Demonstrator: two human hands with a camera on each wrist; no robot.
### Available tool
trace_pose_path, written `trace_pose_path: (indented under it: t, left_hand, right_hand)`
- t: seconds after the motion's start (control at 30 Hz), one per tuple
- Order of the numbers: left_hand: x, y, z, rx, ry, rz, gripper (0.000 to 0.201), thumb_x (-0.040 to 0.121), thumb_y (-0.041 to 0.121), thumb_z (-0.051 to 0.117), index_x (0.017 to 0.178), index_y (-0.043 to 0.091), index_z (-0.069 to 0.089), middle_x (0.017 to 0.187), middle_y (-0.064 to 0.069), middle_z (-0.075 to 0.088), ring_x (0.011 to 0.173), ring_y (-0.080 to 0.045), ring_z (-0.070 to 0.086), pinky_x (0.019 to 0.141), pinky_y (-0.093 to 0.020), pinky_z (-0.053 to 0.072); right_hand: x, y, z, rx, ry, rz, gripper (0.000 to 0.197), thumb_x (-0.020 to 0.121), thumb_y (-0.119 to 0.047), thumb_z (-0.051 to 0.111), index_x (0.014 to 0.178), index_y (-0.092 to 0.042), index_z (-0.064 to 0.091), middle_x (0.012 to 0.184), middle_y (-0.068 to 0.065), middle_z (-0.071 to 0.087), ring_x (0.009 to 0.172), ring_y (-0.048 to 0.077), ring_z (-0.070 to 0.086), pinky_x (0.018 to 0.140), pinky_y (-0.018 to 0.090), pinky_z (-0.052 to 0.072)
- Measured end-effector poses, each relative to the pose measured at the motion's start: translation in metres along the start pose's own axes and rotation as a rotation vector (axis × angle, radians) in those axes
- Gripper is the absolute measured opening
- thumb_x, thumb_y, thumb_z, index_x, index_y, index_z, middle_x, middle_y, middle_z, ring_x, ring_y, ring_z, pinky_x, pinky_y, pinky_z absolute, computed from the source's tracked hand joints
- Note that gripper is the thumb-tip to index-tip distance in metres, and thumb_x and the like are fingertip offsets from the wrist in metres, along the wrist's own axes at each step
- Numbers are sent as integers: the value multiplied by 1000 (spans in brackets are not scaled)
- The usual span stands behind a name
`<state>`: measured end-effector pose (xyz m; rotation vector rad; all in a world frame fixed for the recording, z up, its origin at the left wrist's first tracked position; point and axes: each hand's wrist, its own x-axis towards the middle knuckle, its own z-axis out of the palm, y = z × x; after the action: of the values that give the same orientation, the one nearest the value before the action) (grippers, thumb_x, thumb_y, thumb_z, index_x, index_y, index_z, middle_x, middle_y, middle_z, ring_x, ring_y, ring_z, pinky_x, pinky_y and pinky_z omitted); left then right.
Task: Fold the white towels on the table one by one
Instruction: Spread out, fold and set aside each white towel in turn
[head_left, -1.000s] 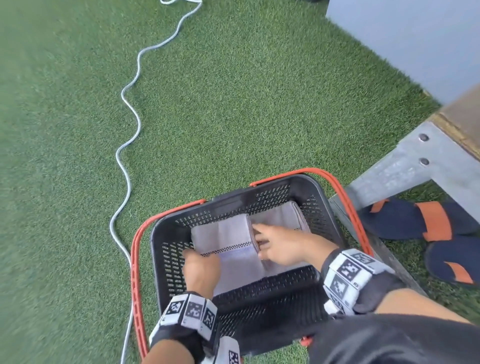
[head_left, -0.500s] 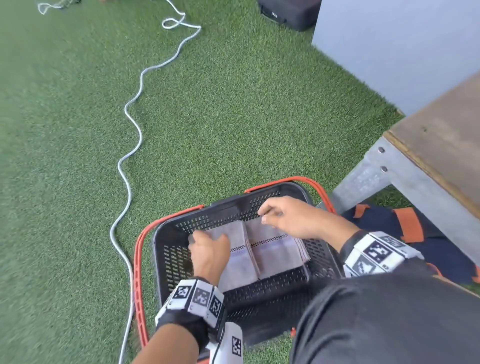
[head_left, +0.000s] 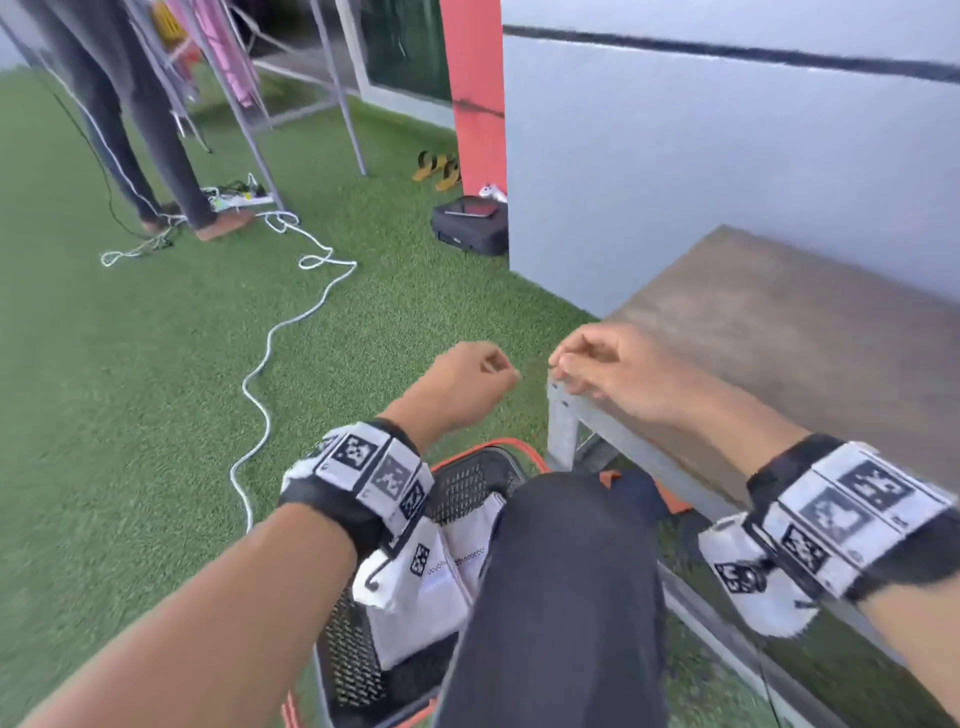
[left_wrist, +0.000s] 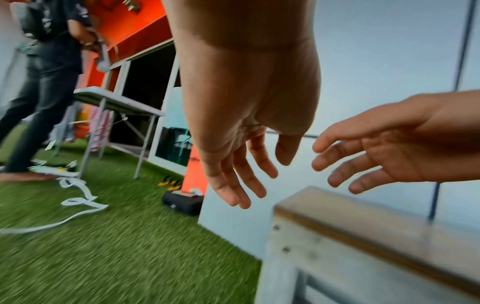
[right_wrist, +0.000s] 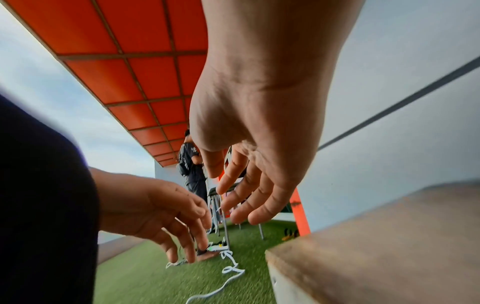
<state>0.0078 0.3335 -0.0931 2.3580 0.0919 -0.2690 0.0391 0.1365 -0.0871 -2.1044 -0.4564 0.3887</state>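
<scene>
A bare left hand (left_wrist: 249, 107) hangs with loose fingers above green artificial grass (left_wrist: 109, 257). The right hand (left_wrist: 384, 152) reaches in, empty, over the wooden-topped table's (left_wrist: 369, 232) near corner.

We see the counter (head_left: 810, 332) at right: brown top, grey metal frame w/ bolts at the corner, backed against a pale wall. Its top looks bare as far as the blur lets us tell. Below is green artificial-turf floor (head_left: 130, 415). On the turf: a black mesh basket (head_left: 467, 483) w/ orange rim holding white towels (head_left: 415, 597), a white cable (head_left: 270, 358) snaking away, a black case (head_left: 470, 228) near the wall corner, yellow sandals (head_left: 439, 169) farther back.
</scene>
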Motion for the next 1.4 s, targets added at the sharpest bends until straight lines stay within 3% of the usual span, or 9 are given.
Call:
trace_pose_path:
  t: [0.23, 0.4, 0.53, 0.7, 0.93, 1.07, 1.23, 1.3, 1.4]
  left_hand:
    - [-43, 142, 19, 56, -37, 287, 18, 96, 24, 59, 97, 8, 68, 93, -8, 75, 74, -22, 65, 64, -27, 49]
    - [-50, 220, 73, 163, -195, 421, 21, 94, 27, 61, 98, 8, 69, 94, -7, 76, 84, -25, 70, 73, -30, 53]
    - [-54, 264, 137, 234, -319, 509, 23, 94, 31, 61, 93, 10, 70, 91, -8, 75, 85, -28, 69, 80, -37, 55]
    - [-60, 306, 227, 274, -432, 636, 15, 95, 29, 62, 85, 17, 66, 68, 8, 57, 68, -14, 54, 62, -26, 38]
    - [-76, 362, 344, 263, -572, 774, 16, 96, 33, 58, 104, 21, 65, 106, 5, 64, 94, -14, 59, 68, -26, 40]
    - [-89, 394, 405, 266, -634, 853, 17, 95, 30, 58, 106, 18, 64, 112, 3, 61, 102, -16, 56, 76, -27, 36]
    - [-118, 412, 461, 322, -761, 873, 32, 91, 44, 64, 112, 19, 63, 109, 4, 61, 98, -15, 56, 65, -22, 41]
    - [-129, 415, 478, 352, -809, 861, 40, 88, 46, 67, 114, 15, 61, 111, 1, 61, 100, -18, 57, 73, -28, 48]
    - [-138, 420, 492, 345, -811, 863, 48, 86, 48, 70, 113, 8, 63, 109, -4, 65, 98, -22, 61, 86, -38, 52]
  right_hand:
    - [-118, -14, -80, -70, 195, -24, 12, 98, -21, 60, 91, -18, 69, 100, 8, 74, 88, 23, 71, 82, 37, 53]
    - [-203, 16, -129, -153, 348, 33, 10, 96, -27, 63, 95, -21, 72, 94, -3, 73, 87, 15, 68, 89, 37, 52]
    - [-269, 58, -162, -164, 443, 179, 13, 97, -34, 61, 94, -25, 70, 90, -7, 73, 86, 12, 69, 88, 37, 52]
    - [-340, 110, -186, -181, 555, 361, 11, 97, -31, 61, 98, -23, 70, 93, -9, 70, 88, 11, 66, 80, 29, 49]
    - [-427, 163, -215, -300, 667, 678, 15, 96, -38, 58, 100, -25, 65, 101, -8, 66, 96, 14, 62, 82, 32, 48]
    - [-472, 191, -231, -459, 725, 898, 25, 92, -44, 58, 108, -25, 61, 112, -2, 61, 112, 23, 54, 90, 40, 46]
    - [-511, 212, -251, -570, 706, 1206, 50, 90, -43, 56, 129, -13, 46, 131, 16, 45, 127, 37, 38, 93, 46, 40]
    - [-524, 220, -255, -531, 653, 1278, 58, 88, -51, 57, 128, -11, 47, 133, 17, 48, 124, 37, 45, 90, 44, 43]
    - [-535, 230, -254, -526, 606, 1270, 32, 90, -47, 56, 104, -18, 52, 117, 7, 59, 98, 28, 57, 73, 36, 44]
